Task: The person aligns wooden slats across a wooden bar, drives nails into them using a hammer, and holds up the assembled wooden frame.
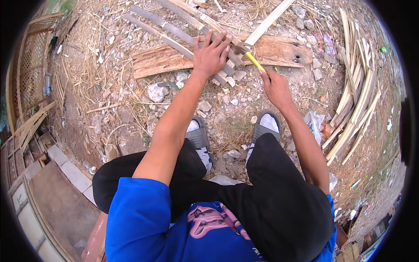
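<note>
My left hand (211,54) lies with fingers spread across several long, narrow bamboo slats (174,31), pressing on them near their close ends. The slats rest crosswise on a rough, weathered wooden plank (283,53) on the ground. In my right hand (276,87) is a hammer with a yellow handle (254,61), the fingers wrapped round its lower end. Its dark metal head (241,48) is at the slats, just right of my left fingertips; whether it touches them I cannot tell. A pale slat (269,22) runs away from the head toward the upper right.
A pile of split bamboo strips (360,96) lies on the right. Stones (157,92), straw and litter cover the ground, with a clear plastic bag (314,124) near my right forearm. A woven lattice panel (32,65) and a framed brown board (61,205) are on the left.
</note>
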Available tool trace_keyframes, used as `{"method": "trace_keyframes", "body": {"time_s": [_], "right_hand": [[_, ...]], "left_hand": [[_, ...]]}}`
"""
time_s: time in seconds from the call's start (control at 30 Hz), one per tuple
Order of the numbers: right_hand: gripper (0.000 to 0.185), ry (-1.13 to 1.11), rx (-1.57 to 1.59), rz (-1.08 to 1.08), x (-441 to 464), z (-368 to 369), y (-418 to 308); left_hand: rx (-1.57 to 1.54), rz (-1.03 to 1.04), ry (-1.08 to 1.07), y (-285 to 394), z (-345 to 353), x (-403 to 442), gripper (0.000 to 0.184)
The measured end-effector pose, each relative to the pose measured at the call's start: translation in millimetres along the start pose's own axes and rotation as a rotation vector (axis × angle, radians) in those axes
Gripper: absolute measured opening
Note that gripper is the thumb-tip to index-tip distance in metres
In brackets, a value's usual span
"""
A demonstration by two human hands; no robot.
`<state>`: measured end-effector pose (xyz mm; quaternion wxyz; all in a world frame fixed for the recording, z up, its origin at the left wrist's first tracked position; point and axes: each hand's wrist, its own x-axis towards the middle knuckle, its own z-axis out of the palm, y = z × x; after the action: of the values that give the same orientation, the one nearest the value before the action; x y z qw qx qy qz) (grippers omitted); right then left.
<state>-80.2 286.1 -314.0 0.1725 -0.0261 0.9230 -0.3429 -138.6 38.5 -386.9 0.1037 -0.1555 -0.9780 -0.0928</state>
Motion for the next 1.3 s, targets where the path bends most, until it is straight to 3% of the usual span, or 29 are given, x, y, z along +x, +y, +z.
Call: {"method": "trace_keyframes", "body": {"time_s": [0.13, 0.17, 0.27, 0.37, 0.57, 0.67, 0.8, 0.9, 1.03, 1.17, 1.3], "right_hand": [[0.026, 0.112, 0.110, -0.124, -15.9, 5.4, -15.9], [0.025, 0.214, 0.103, -0.259, -17.8, 8.6, -14.6], [0.026, 0.259, -0.104, -0.284, -16.6, 5.7, -3.7], [0.026, 0.182, -0.198, -0.234, -11.1, 4.9, 1.0], [0.024, 0.285, -0.033, -0.277, -20.1, 4.5, -12.5], [0.024, 0.165, -0.086, -0.124, -3.4, -11.4, -3.8], [0.027, 0.276, 0.062, -0.297, -13.4, -9.6, -20.4], [0.029, 0.095, -0.008, -0.037, -2.8, -1.4, -1.2], [0.031, 0.158, 0.130, 0.064, 0.5, -5.7, -7.4], [0.031, 0.199, 0.185, -0.077, -17.6, -14.4, -12.7], [0.032, 0.185, 0.050, -0.075, -11.6, 0.6, 19.8]], "left_hand": [[-0.010, 0.006, -0.024, -0.4, -0.5, -4.0, 0.045], [-0.007, 0.003, -0.026, -1.5, -1.0, -2.7, 0.046], [-0.015, -0.003, -0.015, -1.0, 1.3, -3.2, 0.041], [-0.018, 0.000, 0.001, -0.8, 3.4, -2.6, 0.054], [0.020, 0.014, -0.027, 0.6, -3.2, -2.5, 0.046], [-0.052, 0.001, 0.019, 1.8, -2.4, -1.6, 0.041], [-0.013, 0.000, 0.003, 0.5, 0.5, -1.7, 0.039], [-0.009, 0.003, 0.005, 1.4, 1.2, -0.7, 0.039], [-0.052, 0.001, 0.029, -1.2, 5.2, -2.1, 0.039], [-0.021, -0.002, 0.009, -1.2, 6.3, -1.5, 0.040], [-0.035, -0.003, 0.019, -0.1, 4.3, 0.4, 0.039]]}}
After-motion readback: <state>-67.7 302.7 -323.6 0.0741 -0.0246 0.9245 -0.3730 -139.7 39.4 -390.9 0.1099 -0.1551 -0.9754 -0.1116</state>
